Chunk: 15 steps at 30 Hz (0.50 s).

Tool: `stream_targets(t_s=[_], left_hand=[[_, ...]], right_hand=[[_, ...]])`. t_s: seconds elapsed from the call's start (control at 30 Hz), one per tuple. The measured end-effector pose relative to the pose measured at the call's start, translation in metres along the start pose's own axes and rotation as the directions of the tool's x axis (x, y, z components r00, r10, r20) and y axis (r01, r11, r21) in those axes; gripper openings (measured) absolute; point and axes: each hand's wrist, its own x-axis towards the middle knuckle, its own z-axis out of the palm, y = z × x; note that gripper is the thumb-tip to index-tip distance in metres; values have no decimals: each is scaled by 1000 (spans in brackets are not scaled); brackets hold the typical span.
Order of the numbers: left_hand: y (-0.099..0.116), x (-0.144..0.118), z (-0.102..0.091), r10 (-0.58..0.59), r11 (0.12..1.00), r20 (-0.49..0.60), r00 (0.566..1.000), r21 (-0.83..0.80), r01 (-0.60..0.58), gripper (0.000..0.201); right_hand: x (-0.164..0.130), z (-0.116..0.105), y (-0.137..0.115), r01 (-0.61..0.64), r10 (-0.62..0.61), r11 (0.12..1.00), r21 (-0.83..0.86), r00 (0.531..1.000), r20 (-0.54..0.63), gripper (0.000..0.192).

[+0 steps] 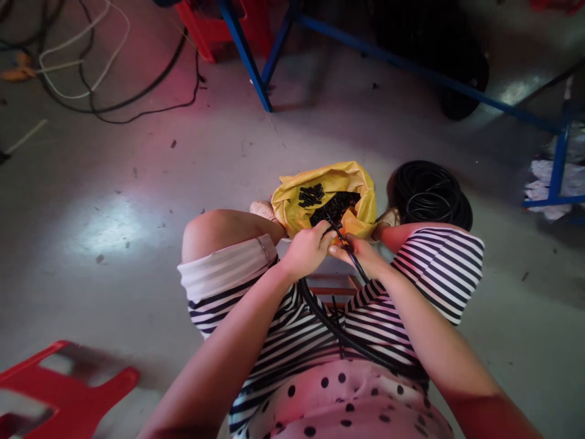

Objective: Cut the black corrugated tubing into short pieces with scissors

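Seen from above, seated low over a grey concrete floor (137,183): left hand (307,250) and right hand (361,253) brought together between the knees, fingertips touching, both in a narrow pinching grip on a thin black cable (351,259). Left grip closed around the cable's end, right grip pinching it just beside, the line running from there back toward the lap. Lying across the striped skirt (365,317), a thicker black corrugated tube (329,326), curving from below the hands to the near right. Just beyond the hands, on the floor between the feet, an open yellow bag (292,204) holding a heap of small black parts (336,207), with a few more loose on its folded rim (311,195). To the right of the bag, near it, a coil of black tubing (432,195) flat on the floor. Farther off, blue metal frame legs (247,58) and, at far left, a tangle of black and white cords (91,67). At near left, part of a red plastic stool (64,396). At far right, crumpled white material (543,183) under another blue frame.
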Motion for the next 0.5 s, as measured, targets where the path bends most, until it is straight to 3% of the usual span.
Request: stream_targets(t_s=[0.27,0.5], left_hand=[[-5,1,0,16,1000,-26,1000,5,-16,17],[-3,0,6,-73,996,-16,997,54,74,14]], right_hand=[[-1,3,5,-26,25,999,-22,997,-74,56],[-6,6,11,-33,26,998,-56,992,-122,61]])
